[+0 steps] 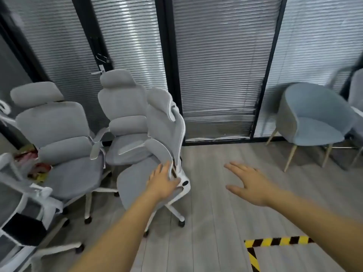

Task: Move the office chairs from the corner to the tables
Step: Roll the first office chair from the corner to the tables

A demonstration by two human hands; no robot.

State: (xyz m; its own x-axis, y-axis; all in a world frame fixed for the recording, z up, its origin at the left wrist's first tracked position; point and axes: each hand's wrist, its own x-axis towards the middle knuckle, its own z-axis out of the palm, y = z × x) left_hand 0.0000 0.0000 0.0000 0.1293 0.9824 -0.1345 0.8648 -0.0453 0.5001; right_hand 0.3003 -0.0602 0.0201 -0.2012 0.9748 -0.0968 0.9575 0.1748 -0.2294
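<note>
So the left hand is reaching onto the nearest chair, fingers flat against the lower backrest, touching but not really gripping yet. That chair is sitting in the corner beside two more chairs, close against the blinds. The right hand is hovering loose over the floor, holding nothing. Looks like the grabbing step is just starting. Next it probably needs a proper hold on the backrest, then rolling it clear of the others.
</note>
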